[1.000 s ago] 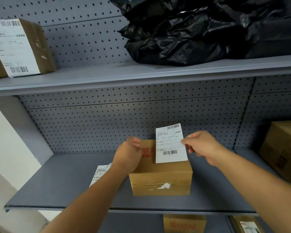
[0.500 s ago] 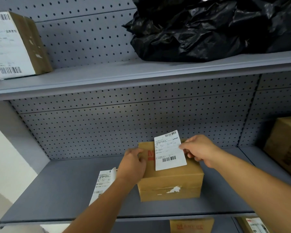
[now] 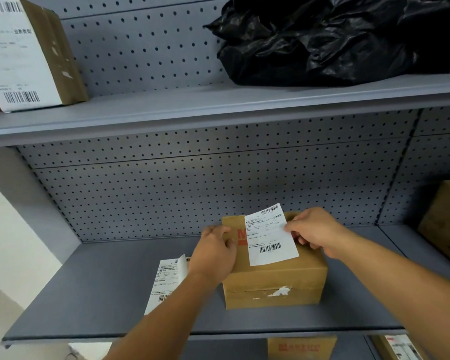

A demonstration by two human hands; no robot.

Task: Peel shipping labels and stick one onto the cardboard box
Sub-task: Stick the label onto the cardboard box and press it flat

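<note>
Label [image 3: 270, 235], lower centre of frame, has dropped from upright toward the cardboard box [image 3: 273, 276] top, though contact is unclear. Right hand [image 3: 315, 229] pinches its right edge; left hand [image 3: 213, 253] grips the box's left side. Sticking seems imminent.

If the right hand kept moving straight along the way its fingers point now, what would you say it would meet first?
The right hand points left, pinching the shipping label over the cardboard box. Going straight on, it would probably meet the left hand on the box's left edge, though depth is uncertain.
</note>
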